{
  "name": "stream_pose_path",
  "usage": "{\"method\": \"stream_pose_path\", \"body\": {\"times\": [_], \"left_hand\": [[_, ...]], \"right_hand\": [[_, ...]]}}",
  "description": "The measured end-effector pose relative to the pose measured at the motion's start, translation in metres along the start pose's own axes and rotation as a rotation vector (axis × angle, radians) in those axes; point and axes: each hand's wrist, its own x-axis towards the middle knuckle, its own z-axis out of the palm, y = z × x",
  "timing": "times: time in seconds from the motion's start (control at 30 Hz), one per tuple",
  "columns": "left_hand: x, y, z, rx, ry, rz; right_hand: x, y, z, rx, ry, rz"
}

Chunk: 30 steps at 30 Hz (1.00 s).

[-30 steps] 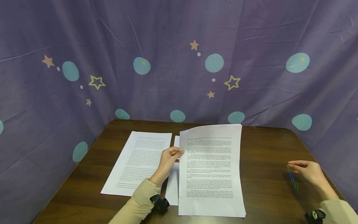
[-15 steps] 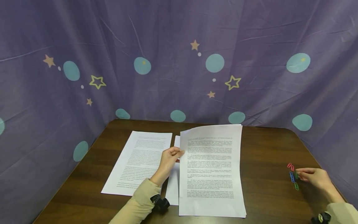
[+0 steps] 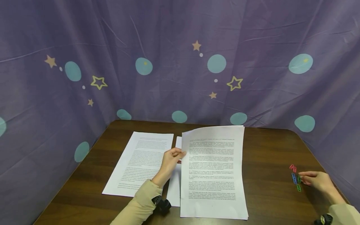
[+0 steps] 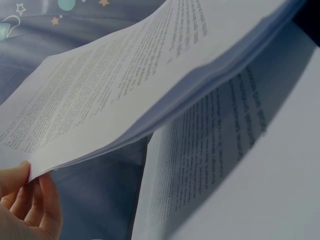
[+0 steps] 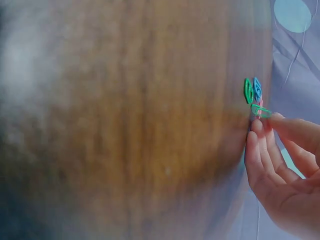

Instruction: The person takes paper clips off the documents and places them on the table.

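My left hand (image 3: 169, 159) pinches the left edge of a stack of printed sheets (image 3: 212, 175), raised off the table at that side. In the left wrist view the thumb lies on top and the fingers underneath the stack (image 4: 100, 95). At the right of the table, my right hand (image 3: 317, 181) pinches a green paper clip (image 5: 261, 111) between thumb and fingertips. Close by lie another green paper clip (image 3: 298, 187), blue paper clips (image 3: 293, 178) and red paper clips (image 3: 293, 168).
Another printed stack (image 3: 140, 165) lies at the left of the brown table (image 3: 270, 150). Between the two stacks, more white paper (image 3: 173, 187) shows, partly covered by the raised sheets. A purple curtain (image 3: 180, 78) hangs behind the table.
My right hand has shifted right and nearer, uncovering the red clips, and now pinches a green paper clip. The left hand and its sheets hold nearly the same place.
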Motion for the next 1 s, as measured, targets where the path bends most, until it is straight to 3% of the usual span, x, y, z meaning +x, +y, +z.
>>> {"method": "stream_pose_path", "body": {"times": [0.27, 0.47, 0.63, 0.77, 0.87, 1.0], "left_hand": [[0.0, -0.001, 0.0, -0.008, 0.0, -0.005], [0.0, -0.001, 0.0, 0.002, 0.001, -0.003], [0.0, -0.001, 0.0, 0.009, -0.005, -0.003], [0.008, -0.015, -0.002, 0.003, -0.012, -0.007], [0.014, -0.026, -0.003, -0.01, -0.015, -0.013], [0.014, -0.023, -0.002, -0.015, -0.018, -0.01]], "right_hand": [[-0.001, -0.016, 0.008, -0.202, 0.09, -0.069], [-0.003, -0.042, 0.026, -0.248, 0.102, -0.158], [-0.004, -0.066, 0.042, -0.207, 0.086, -0.212], [-0.003, -0.085, 0.055, -0.155, 0.076, -0.255], [-0.002, -0.096, 0.064, -0.067, 0.046, -0.295], [-0.002, -0.108, 0.079, 0.068, -0.033, -0.335]]}}
